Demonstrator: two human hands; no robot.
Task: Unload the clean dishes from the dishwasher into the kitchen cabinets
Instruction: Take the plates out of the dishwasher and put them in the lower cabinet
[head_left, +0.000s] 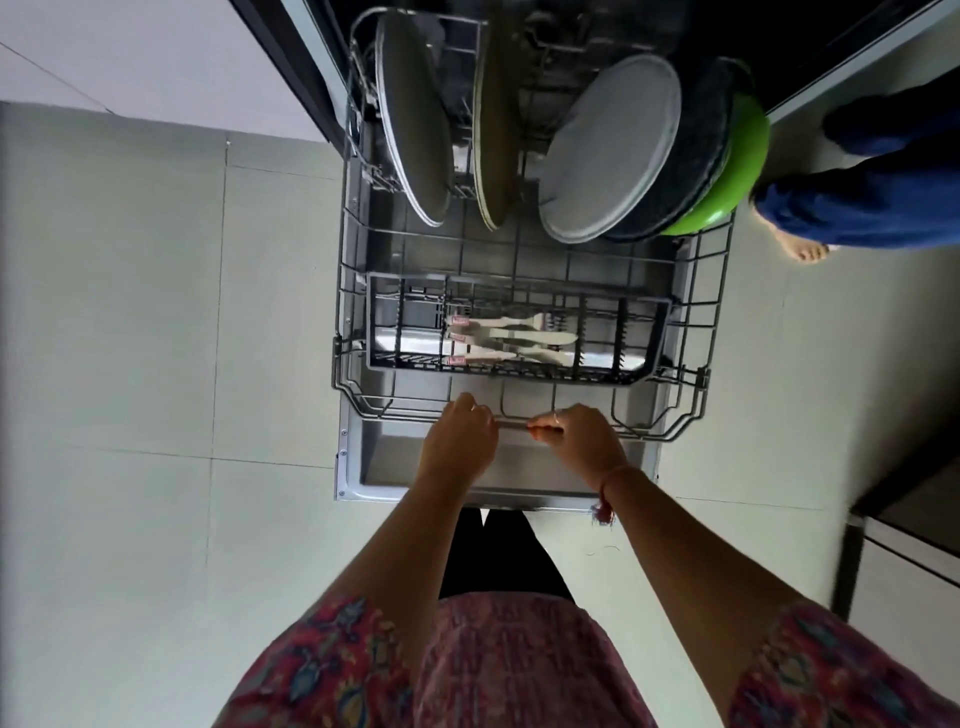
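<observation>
Pale floor tiles (156, 338) spread wide and bare to the left of the open dishwasher door (358, 467), which lies flat with its near edge just ahead of the person's legs. On the right the room is tighter: another person's bare foot (808, 249) stands near the rack's far right corner, and a dark cabinet edge (852, 551) juts in closer by. The wire lower rack (696, 338) sits out over the door, its front rail close to the door's near edge. At its back stand three plates on edge (415, 119), (493, 130), (608, 150), with a green-bottomed pan (727, 171) leaning at the right. The cutlery basket (514, 327) lies across the front, holding white cutlery (514, 338). The left hand (460, 436) and right hand (579, 441) sit side by side at mid-rail, fingers curled closed around the front rail (511, 424).
</observation>
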